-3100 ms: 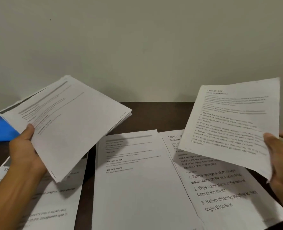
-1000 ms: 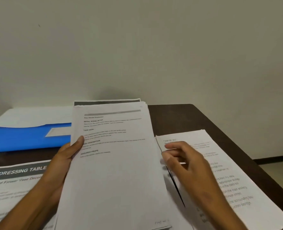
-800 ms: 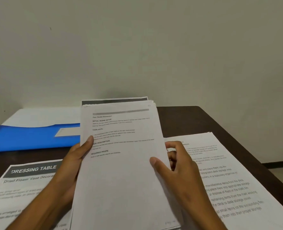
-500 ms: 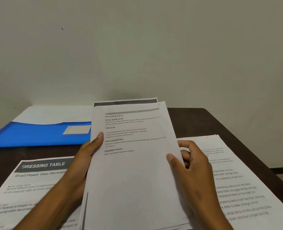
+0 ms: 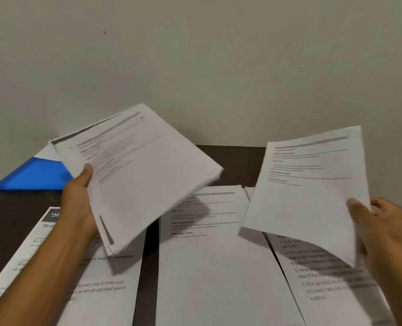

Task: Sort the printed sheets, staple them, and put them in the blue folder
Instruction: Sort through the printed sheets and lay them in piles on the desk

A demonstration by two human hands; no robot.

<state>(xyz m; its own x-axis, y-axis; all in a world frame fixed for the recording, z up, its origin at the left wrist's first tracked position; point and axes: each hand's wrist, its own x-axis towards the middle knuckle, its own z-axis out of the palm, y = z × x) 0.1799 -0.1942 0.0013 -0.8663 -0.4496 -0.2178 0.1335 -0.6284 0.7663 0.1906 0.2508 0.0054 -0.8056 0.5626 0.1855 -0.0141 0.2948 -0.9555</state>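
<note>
Above the dark table (image 5: 230,161), the left hand (image 5: 77,198) grips a thick stack of sheets (image 5: 138,175) by its left edge, tilted, while the right hand (image 5: 388,231) pinches a single sheet (image 5: 308,191) at its lower right corner. Half a second ago both hands held one stack together. Three piles (image 5: 209,267) lie below, narrow gaps between; the blue folder (image 5: 33,177) rests far left.

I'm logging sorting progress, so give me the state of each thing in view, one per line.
left hand: grips the thick stack, thumb on top.
thick stack: held tilted above the table.
right hand: pinches a single sheet.
single sheet: lifted, lower edge curling.
left pile: flat on the table.
middle pile: flat.
right pile: flat.
blue folder: lying on the table; open or closed unclear.
</note>
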